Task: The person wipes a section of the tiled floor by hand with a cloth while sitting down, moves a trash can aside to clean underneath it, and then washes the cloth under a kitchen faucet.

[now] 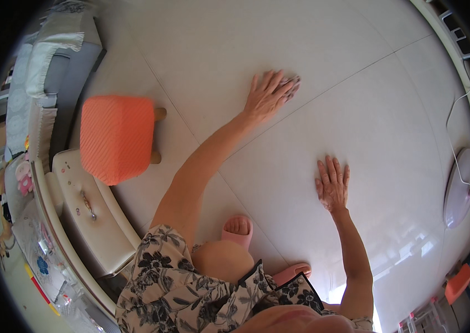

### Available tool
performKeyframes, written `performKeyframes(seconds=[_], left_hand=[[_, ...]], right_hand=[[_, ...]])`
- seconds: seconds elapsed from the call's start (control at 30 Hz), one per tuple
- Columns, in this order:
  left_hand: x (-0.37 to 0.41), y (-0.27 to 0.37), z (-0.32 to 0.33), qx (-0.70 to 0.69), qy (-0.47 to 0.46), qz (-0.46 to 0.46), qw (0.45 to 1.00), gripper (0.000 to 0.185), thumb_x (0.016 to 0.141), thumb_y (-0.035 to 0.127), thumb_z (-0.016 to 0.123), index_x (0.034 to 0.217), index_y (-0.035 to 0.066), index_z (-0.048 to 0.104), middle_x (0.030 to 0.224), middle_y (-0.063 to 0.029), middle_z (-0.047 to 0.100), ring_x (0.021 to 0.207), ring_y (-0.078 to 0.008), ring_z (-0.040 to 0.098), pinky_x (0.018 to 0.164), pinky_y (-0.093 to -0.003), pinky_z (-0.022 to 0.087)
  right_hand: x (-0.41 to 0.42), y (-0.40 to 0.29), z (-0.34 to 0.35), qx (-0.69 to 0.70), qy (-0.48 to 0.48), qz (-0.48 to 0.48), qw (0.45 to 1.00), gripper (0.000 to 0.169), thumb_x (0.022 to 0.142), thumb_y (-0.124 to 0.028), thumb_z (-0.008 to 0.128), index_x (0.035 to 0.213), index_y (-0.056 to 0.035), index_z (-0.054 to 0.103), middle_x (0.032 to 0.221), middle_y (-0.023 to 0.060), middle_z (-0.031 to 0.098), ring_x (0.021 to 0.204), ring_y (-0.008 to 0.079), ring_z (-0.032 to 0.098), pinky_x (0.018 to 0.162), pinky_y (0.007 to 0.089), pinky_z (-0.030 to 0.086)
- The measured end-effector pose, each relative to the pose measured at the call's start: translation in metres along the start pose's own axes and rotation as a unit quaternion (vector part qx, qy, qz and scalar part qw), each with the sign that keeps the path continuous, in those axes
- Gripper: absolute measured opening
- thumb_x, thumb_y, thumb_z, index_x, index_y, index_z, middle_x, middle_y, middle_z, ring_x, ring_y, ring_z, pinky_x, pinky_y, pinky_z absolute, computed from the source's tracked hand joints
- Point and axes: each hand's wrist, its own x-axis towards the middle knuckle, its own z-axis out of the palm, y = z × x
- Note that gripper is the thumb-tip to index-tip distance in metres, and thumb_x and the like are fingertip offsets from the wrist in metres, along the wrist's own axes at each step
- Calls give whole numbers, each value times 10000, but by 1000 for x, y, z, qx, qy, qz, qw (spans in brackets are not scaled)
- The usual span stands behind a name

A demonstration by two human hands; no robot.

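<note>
My left hand reaches far forward over the pale tiled floor, palm down. Under its fingers, on the thumb side, it presses a crumpled, dark-patterned cloth against the tiles. My right hand is nearer to me and to the right, flat on the floor with fingers spread and nothing in it. The floor tiles have thin dark joints, one running between the two hands. Below my arms are my feet in pink slippers and a bent bare knee.
An orange-covered stool with wooden legs stands left of my left arm. Beside it are a cream drawer cabinet and a grey sofa with fringed covers. On the right are a round stand base, a white cable and another orange seat.
</note>
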Motion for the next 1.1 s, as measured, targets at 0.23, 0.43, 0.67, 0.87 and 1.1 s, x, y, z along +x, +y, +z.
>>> performKeyframes(seconds=[0.23,0.43,0.67,0.87,1.1], left_hand=[[98,-16,39,27,25,54,998,505,990,262,480,1486,222,397,1530,-46,389,1429,-254,322,1143,-574,218],[114,-73,8,109,-59,-109,986,484,1004,301,405,1485,323,357,1533,-39,365,1416,-242,321,1117,-578,199],[-3,-183,18,93,26,-277,956,521,999,322,384,1463,86,360,1548,-120,304,1407,-308,312,1126,-538,213],[-136,-180,-6,93,29,-293,951,507,983,284,449,1406,8,407,1467,-204,399,1342,-367,385,1125,-510,276],[-286,-124,-44,-8,10,-334,943,532,979,200,461,1453,-21,359,1511,-235,336,1390,-389,328,1158,-462,255]], right_hand=[[-19,-10,5,21,3,-3,1000,540,1028,-434,364,1548,-325,268,1631,-64,178,1499,158,157,1245,496,41],[-30,-3,-3,14,41,4,999,520,993,-393,458,1500,-292,394,1597,-42,282,1473,176,244,1231,514,118],[-28,-7,2,31,59,-15,998,509,983,-365,482,1480,-268,428,1584,-18,316,1464,195,273,1217,538,149],[-21,-8,2,17,42,-14,999,517,1008,-372,442,1508,-259,375,1599,-28,279,1478,187,241,1231,517,115],[-7,-10,9,16,44,-17,999,517,1022,-378,415,1521,-260,349,1610,-39,246,1485,183,216,1240,495,91]])
